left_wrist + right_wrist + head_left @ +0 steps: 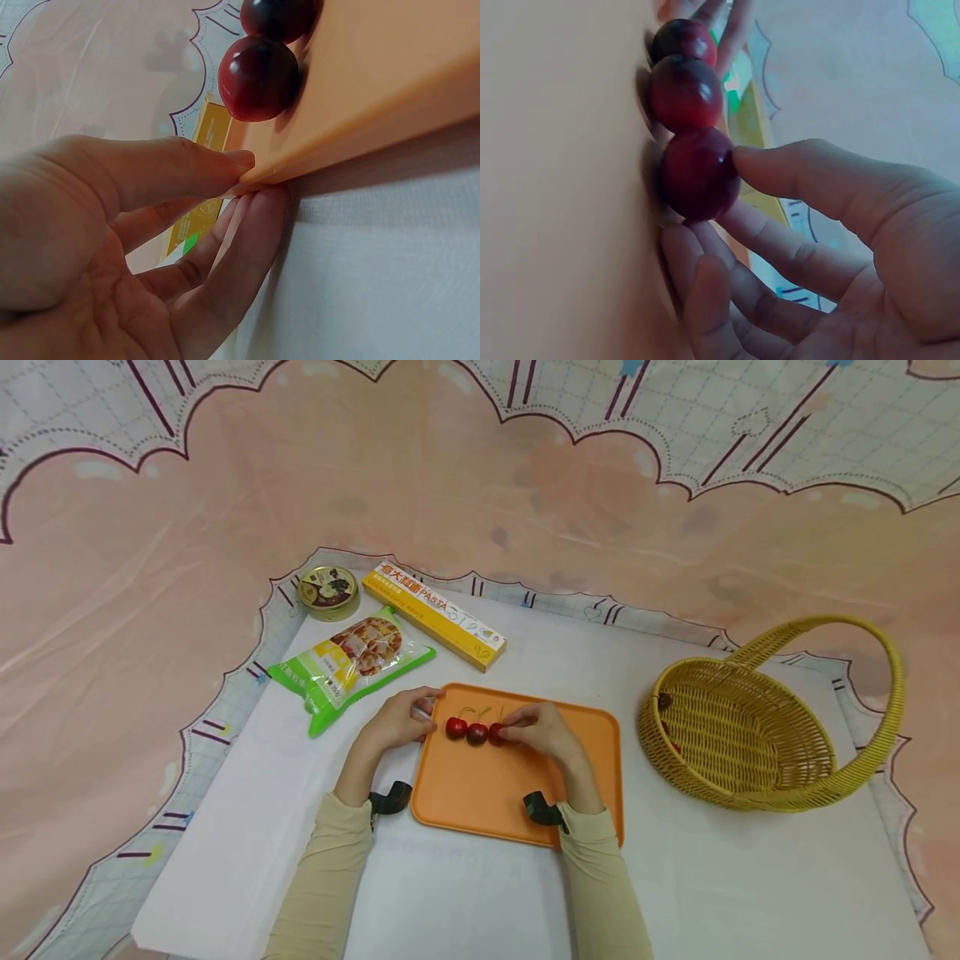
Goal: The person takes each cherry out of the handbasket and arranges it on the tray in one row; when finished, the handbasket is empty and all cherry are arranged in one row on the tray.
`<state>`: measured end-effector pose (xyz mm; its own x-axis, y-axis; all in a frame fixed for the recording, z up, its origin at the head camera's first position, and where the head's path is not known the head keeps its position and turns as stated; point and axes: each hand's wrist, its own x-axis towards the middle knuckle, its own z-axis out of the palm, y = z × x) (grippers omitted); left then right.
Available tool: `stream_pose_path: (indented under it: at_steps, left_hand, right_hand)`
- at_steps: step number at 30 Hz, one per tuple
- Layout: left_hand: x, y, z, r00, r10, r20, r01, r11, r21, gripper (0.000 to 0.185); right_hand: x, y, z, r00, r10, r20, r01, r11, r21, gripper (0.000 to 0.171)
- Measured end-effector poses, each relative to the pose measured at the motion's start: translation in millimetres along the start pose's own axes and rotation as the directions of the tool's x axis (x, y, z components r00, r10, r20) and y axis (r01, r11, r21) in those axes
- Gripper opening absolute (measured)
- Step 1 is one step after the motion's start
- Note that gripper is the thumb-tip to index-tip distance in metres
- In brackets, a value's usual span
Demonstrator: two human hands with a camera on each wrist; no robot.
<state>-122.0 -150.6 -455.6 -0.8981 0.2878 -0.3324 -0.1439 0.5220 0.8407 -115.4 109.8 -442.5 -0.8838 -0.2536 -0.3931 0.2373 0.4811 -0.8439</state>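
Three dark red cherries with stems lie in a row on an orange tray (pixel 472 789): a left cherry (pixel 456 727), a middle cherry (pixel 477 734) and a right cherry (pixel 699 176). My left hand (pixel 393 724) pinches the tray's left rim, thumb on top and fingers beneath in the left wrist view. With thumb and fingertips, my right hand (pixel 546 731) holds the right cherry at the end of the row, close over the tray's surface. Neighbouring cherries touch or nearly touch in the right wrist view.
A yellow wicker basket (pixel 806 802) with a tall handle stands at the right, a few small dark red things inside its left wall. Behind the tray lie a green snack bag (pixel 352 664), a pasta box (pixel 435 614) and a round tin (pixel 328 592). A patterned cloth surrounds the white table (pixel 247 827).
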Motion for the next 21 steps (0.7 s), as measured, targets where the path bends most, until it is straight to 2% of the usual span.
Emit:
stream_pose_path:
  at_steps: [6,13,21]
  left_hand:
    - [-0.6,0.0,0.3,1.000,-0.001,-0.004,0.001,1.000,-0.002,0.052]
    - [0.1,-1.4,-0.1,1.000,0.006,-0.010,-0.006,1.000,-0.011,0.052]
    - [0.0,-2.6,-0.4,1.000,0.013,-0.009,-0.013,1.000,-0.017,0.052]
  right_hand:
    - [-2.5,0.0,-3.9,0.998,-0.042,0.039,0.043,0.999,-0.032,0.017]
    - [-2.2,0.1,-4.3,0.995,-0.058,0.084,0.060,0.998,-0.012,0.020]
    - [-3.7,0.4,-4.7,0.993,-0.080,0.087,0.081,0.997,-0.011,0.022]
